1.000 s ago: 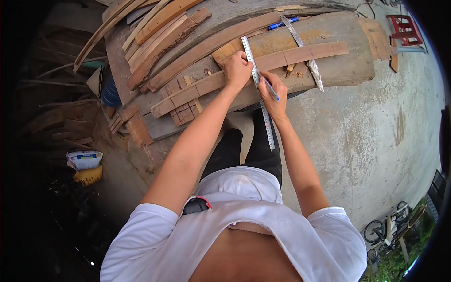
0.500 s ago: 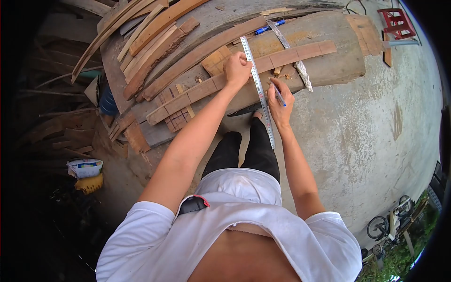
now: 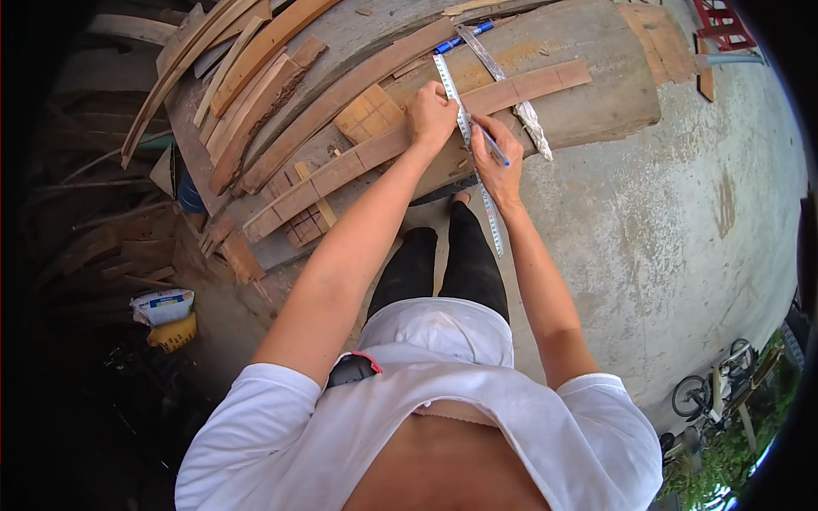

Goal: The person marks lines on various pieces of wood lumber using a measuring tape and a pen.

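A white measuring tape strip (image 3: 492,223) with printed numbers lies across a long wooden strip (image 3: 349,171) and hangs past its near edge. My left hand (image 3: 432,117) is closed on the tape, pinching it against the wood. Close on its right, my right hand (image 3: 498,160) grips a pen (image 3: 496,150) with a blue end. Its writing tip is at the wood beside the tape, mostly hidden by my fingers. Dark lines cross the wooden strip at intervals.
On the plank bench (image 3: 588,43) lie a metal ruler (image 3: 481,53), a blue marker (image 3: 464,37) and a white crumpled wrapping (image 3: 532,129). Curved wood pieces (image 3: 264,102) are stacked at left. A red stool (image 3: 724,24) stands far right, with bags (image 3: 166,308) on the left floor.
My right hand has moved up and left, bringing the pen to the wood beside the tape. My left hand keeps its hold on the tape. The view has shifted slightly.
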